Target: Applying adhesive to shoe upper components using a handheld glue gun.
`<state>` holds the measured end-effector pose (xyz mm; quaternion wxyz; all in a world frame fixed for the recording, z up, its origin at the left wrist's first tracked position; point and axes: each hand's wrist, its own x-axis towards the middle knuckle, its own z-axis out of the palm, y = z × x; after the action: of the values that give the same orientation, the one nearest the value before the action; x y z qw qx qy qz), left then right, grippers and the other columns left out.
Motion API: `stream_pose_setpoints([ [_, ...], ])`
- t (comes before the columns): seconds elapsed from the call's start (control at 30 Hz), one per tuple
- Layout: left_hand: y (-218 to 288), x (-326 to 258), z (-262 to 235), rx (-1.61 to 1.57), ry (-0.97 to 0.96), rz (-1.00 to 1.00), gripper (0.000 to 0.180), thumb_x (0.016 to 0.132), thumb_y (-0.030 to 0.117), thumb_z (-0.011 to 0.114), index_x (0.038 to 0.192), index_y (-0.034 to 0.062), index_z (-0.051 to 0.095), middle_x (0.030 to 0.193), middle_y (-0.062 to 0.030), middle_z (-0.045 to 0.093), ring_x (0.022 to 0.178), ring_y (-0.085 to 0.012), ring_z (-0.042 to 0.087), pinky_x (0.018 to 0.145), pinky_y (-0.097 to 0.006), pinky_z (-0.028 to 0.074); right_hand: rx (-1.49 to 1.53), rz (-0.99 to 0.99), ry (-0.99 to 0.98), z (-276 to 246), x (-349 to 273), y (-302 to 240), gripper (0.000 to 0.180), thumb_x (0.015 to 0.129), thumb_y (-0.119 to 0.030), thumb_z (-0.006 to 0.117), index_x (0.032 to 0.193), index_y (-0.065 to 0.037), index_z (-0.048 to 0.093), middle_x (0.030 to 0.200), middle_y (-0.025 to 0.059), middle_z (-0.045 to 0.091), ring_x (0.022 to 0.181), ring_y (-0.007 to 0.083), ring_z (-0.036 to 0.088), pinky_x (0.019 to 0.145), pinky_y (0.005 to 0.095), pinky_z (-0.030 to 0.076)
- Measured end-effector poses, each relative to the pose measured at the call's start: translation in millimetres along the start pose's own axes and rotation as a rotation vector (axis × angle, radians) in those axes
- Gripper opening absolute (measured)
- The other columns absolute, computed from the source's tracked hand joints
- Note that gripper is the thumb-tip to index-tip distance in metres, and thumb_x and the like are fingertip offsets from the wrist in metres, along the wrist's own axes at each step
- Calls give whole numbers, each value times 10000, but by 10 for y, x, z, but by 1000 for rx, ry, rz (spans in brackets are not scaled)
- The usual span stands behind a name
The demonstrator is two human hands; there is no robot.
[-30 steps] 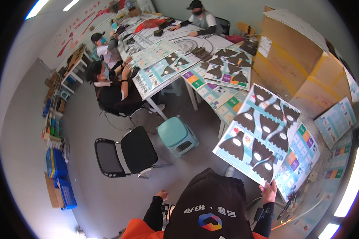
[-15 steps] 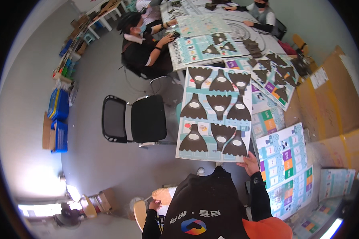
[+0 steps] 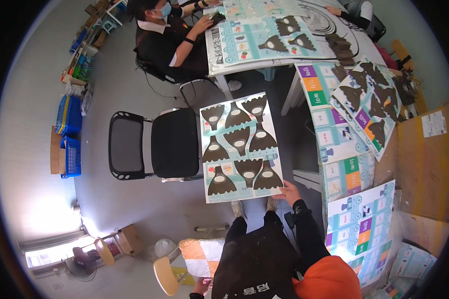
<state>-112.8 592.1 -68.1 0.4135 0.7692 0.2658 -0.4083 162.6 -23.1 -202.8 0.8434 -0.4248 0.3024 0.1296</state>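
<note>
My right hand (image 3: pixel 288 193) grips the lower right corner of a printed sheet (image 3: pixel 242 194), pale with teal patterns. Several black fan-shaped pieces (image 3: pixel 236 141), each with a white oval and a scalloped edge, lie in rows on it. The sheet is held out over the floor, with the gap under the table behind it. Low down beside my body, my left hand (image 3: pixel 202 285) is near a chair with an orange and white checked cushion (image 3: pixel 200 258). Its fingers are partly hidden, so their grip is unclear.
A black chair (image 3: pixel 174 144) stands left of the sheet. Beyond is a table (image 3: pixel 219 68) with sheets and black pieces, where a masked person (image 3: pixel 164 45) sits working. More printed sheets (image 3: pixel 359 224) lie along the right, beside a cardboard box (image 3: pixel 426 159). Blue crates (image 3: pixel 71 157) line the left wall.
The held sheet has moved left, off the table's edge and over the floor. My view has shifted, so more of the right-hand sheets shows. My left hand sits lower, beside the cushion.
</note>
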Motion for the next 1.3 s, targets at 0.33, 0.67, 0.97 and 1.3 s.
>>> stream_pose_setpoints([
  [0.33,-90,555,-460,499,111,127,183,934,164,705,1089,69,691,890,-120,725,788,-210,654,679,-369,529,33,64,42,-104,1133,594,506,1006,-15,501,1485,2,339,1143,233,671,867,383,736,790,411,638],
  [0.67,997,1333,-796,565,-45,374,242,942,235,691,1100,52,682,954,-160,732,870,-283,687,727,-395,544,-791,73,526,-348,912,882,458,963,-146,597,1398,-78,474,1121,209,678,843,351,740,730,436,619],
  [0.97,3681,2409,-409,808,-53,652,360,893,360,661,1039,32,676,964,-197,729,902,-395,704,793,-476,560,-443,-75,105,428,-1802,-206,330,969,-249,618,1233,-52,628,965,29,716,841,136,698,698,291,567],
  [1.3,7045,1666,2603,89,-500,792,238,888,113,659,1093,-2,620,805,-74,644,669,-167,638,592,-308,515,-261,-250,710,-290,-4150,-457,261,956,-124,596,1184,-2,631,942,127,732,825,188,724,705,311,579],
])
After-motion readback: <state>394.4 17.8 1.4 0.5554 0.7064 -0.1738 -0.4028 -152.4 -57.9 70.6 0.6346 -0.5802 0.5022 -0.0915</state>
